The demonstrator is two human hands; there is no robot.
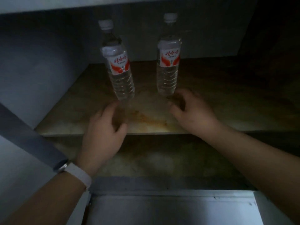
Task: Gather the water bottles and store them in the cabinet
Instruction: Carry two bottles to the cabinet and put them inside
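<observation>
left bottle [118, 69]: upright on cabinet shelf [219, 103], mid-depth, gap to the back wall.
right bottle [168, 65]: upright, same shelf, well apart from left bottle; open shelf to its right.
left hand [103, 129]: at left bottle's base, fingers curled, blurred; can't tell if it grips.
right hand [193, 111]: fingertips at right bottle's base, blurred; can't tell either.
shelf front edge: under both hands.

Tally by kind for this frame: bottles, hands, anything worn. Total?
Water bottles: 2, left bottle and right bottle, both on the cabinet shelf
Hands: 2, left hand and right hand
White wristband: 1, on the left wrist
Total: 5
</observation>
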